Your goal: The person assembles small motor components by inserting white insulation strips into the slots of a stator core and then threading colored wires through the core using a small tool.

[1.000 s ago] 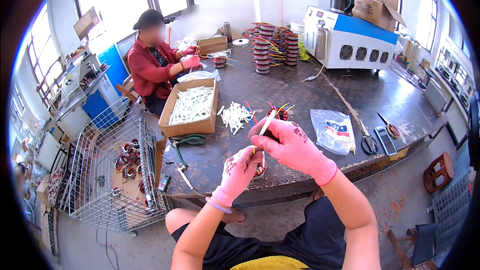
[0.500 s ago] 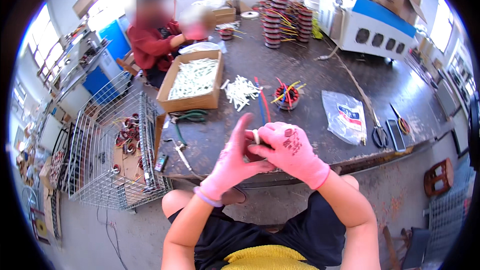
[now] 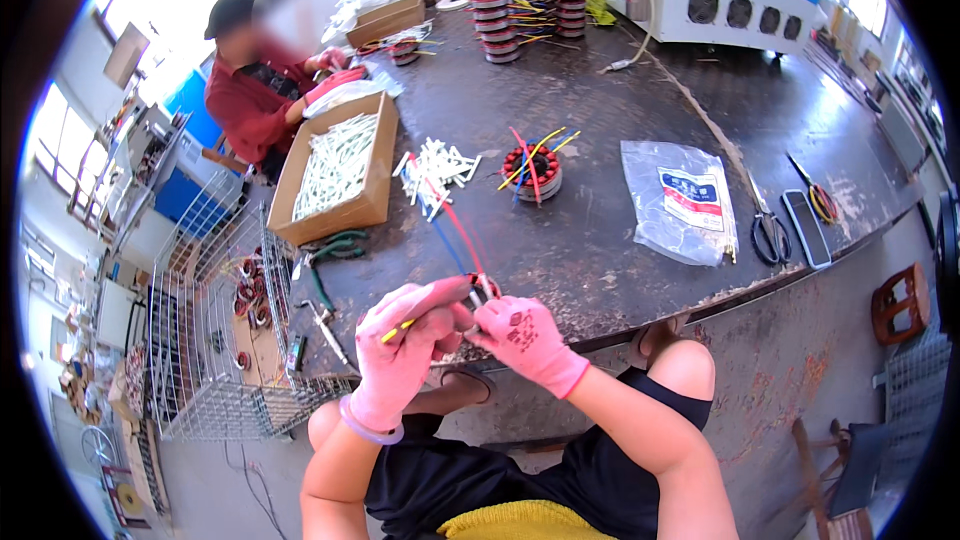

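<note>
My left hand (image 3: 395, 340), in a pink glove, is closed around a small motor stator (image 3: 494, 284) with dark red windings, mostly hidden by the fingers. From it a red wire (image 3: 462, 232) and a blue wire (image 3: 446, 242) stick up and away, and a yellow wire end (image 3: 397, 331) pokes out over the left glove. The gloved fingers of my right hand (image 3: 527, 337) pinch at the base of the red wire, by a short white sleeve (image 3: 485, 283). Beyond the hands, a second stator (image 3: 535, 178) with coloured wires stands on the table beside a pile of white sleeves (image 3: 440, 175).
A cardboard box (image 3: 345, 207) of white sleeves stands left, near green-handled pliers (image 3: 340, 246). Right lie a plastic bag (image 3: 655, 225), scissors (image 3: 770, 238) and a phone (image 3: 805, 228). Stacked stators (image 3: 494, 15) stand behind. A co-worker (image 3: 250, 90) sits far left, beyond a wire cage (image 3: 215, 380).
My hands have turned and come lower and to the left. The stator's red and blue wires now show more clearly above them. The view has shifted; the co-worker's hands have moved.
</note>
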`<state>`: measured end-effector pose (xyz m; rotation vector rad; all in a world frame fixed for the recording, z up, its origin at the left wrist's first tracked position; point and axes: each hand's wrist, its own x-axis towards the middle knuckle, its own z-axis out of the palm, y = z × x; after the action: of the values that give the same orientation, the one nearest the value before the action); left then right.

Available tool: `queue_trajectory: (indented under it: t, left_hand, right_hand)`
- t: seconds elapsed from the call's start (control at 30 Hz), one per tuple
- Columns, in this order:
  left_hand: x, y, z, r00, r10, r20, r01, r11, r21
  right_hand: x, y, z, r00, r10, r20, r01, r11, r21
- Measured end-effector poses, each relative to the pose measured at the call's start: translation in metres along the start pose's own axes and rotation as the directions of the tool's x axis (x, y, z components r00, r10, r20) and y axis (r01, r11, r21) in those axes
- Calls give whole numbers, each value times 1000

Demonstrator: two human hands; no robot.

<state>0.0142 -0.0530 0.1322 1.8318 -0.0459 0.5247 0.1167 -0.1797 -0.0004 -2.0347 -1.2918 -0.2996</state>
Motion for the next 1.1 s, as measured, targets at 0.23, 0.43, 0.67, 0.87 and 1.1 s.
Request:
queue_trajectory:
  t: [0.23, 0.43, 0.67, 0.87, 1.1]
  left_hand:
    - [-44, -73, -11, 934, -151, -323, 190, 978, 91]
    - [-34, -108, 18, 996, 87, -2, -59, 693, 718]
    - [-17, -122, 1, 979, -163, 122, 94, 894, 437]
    - [-8, -115, -4, 935, -335, 116, 280, 898, 341]
    - [12, -126, -4, 969, -218, 119, 96, 770, 630]
  right_hand:
    - [-4, 8, -51, 942, 188, 277, -253, 942, 221]
    - [8, 27, -40, 966, 177, 187, -200, 973, 113]
    - [6, 35, -15, 948, 122, 295, -140, 989, 41]
    - [0, 33, -16, 958, 110, 265, -127, 991, 48]
    - [5, 39, -12, 952, 72, 297, -92, 994, 54]
